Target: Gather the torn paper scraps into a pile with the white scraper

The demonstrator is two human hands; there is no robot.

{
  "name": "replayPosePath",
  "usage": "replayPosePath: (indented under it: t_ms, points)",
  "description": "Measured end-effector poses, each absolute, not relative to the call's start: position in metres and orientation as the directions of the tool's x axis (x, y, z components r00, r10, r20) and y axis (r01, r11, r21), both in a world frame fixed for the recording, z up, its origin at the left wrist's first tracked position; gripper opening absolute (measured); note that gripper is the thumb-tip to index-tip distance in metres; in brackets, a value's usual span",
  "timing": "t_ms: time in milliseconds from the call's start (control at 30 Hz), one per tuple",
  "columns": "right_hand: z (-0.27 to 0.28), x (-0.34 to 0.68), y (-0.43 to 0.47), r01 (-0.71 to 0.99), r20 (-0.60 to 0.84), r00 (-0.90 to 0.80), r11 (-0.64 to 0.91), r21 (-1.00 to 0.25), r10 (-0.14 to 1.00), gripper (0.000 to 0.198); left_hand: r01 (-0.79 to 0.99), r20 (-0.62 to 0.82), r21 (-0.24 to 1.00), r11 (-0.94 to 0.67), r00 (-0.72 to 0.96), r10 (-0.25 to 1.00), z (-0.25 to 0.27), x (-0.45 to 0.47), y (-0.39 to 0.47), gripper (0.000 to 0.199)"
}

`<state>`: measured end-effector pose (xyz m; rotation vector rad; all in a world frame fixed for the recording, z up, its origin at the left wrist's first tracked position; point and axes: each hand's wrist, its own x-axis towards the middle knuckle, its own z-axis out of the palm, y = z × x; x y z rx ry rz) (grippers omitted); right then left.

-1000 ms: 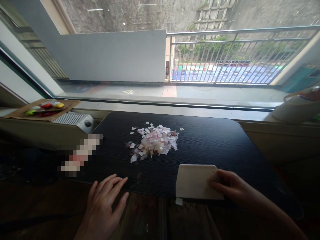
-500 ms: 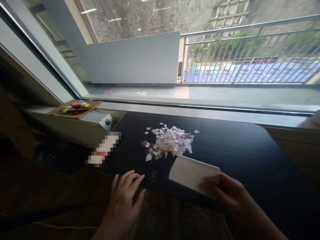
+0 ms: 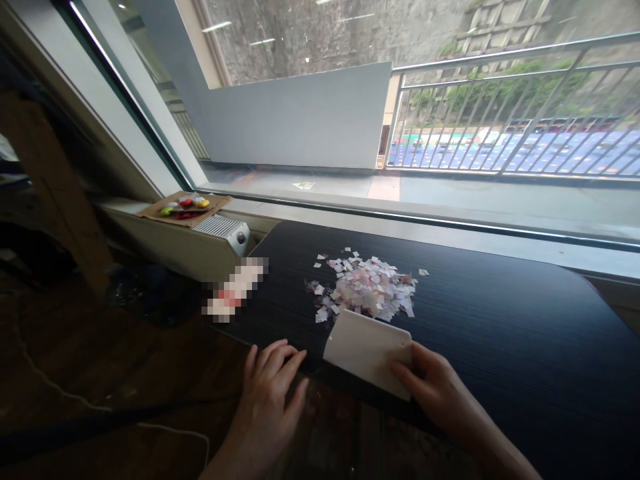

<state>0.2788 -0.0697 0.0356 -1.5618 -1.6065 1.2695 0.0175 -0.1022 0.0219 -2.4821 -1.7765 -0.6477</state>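
Note:
A pile of small square paper scraps (image 3: 373, 287), white and pale pink, lies on the black wood-grain table (image 3: 490, 313), with stray pieces around it. My right hand (image 3: 427, 380) grips a flat off-white scraper (image 3: 365, 353) by its right end, thumb on top. The scraper is tilted near the table's front edge, just in front of the pile, and covers part of the tabletop. At the front edge, left of the scraper, my left hand (image 3: 275, 373) holds nothing; its fingers are spread and slightly bent, with the fingertips at the edge.
A pixelated pale item (image 3: 235, 290) with a red patch lies at the table's left edge. Beyond it, a brown sheet (image 3: 185, 207) with colourful small things sits beside a white device (image 3: 225, 233). A large window runs behind the table. White cord (image 3: 50, 380) trails across the dark floor.
My view has turned left. My right hand has brought the scraper leftward along the front edge, towards my left hand. A small clear piece that lay there can no longer be seen.

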Motion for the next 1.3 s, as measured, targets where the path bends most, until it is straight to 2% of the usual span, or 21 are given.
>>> replayPosePath:
  t_ms: [133, 233, 333, 433, 633, 733, 867, 1033, 1300]
  points:
    - [0.032, 0.273, -0.074, 0.374, -0.211, -0.185, -0.130, -0.918, 0.960, 0.020, 0.909, 0.338, 0.225, -0.351, 0.265, 0.903, 0.022, 0.018, -0.104, 0.031]
    - [0.038, 0.272, -0.082, 0.414, -0.181, -0.167, -0.097, -0.905, 0.969, 0.019, 0.909, 0.331, 0.234, -0.344, 0.258, 0.908, 0.023, 0.017, -0.106, 0.032]
    - [0.045, 0.279, -0.095, 0.484, -0.132, -0.233, -0.003, -0.875, 0.963, 0.020, 0.910, 0.323, 0.243, -0.336, 0.250, 0.913, 0.023, 0.016, -0.106, 0.030]
    - [0.044, 0.288, -0.101, 0.534, -0.025, -0.277, 0.133, -0.835, 0.960, 0.021, 0.908, 0.326, 0.239, -0.344, 0.258, 0.909, 0.021, 0.016, -0.106, 0.030]
    - [0.037, 0.294, -0.071, 0.664, 0.272, -0.070, 0.249, -0.705, 0.960, 0.022, 0.912, 0.364, 0.209, -0.354, 0.263, 0.894, 0.014, 0.015, -0.105, 0.034]
    - [0.037, 0.289, -0.060, 0.677, 0.347, -0.115, 0.329, -0.658, 0.931, 0.022, 0.916, 0.369, 0.196, -0.351, 0.263, 0.892, 0.012, 0.011, -0.105, 0.035]
    - [0.040, 0.285, -0.066, 0.656, 0.379, -0.179, 0.397, -0.642, 0.908, 0.020, 0.916, 0.357, 0.202, -0.345, 0.259, 0.897, 0.012, 0.007, -0.104, 0.032]
    - [0.043, 0.283, -0.069, 0.690, 0.337, -0.151, 0.344, -0.637, 0.929, 0.022, 0.917, 0.340, 0.219, -0.332, 0.247, 0.907, 0.015, 0.011, -0.103, 0.032]
    - [0.038, 0.289, -0.076, 0.661, 0.343, -0.185, 0.375, -0.650, 0.921, 0.019, 0.929, 0.296, 0.171, -0.329, 0.270, 0.916, 0.015, 0.001, -0.103, 0.032]
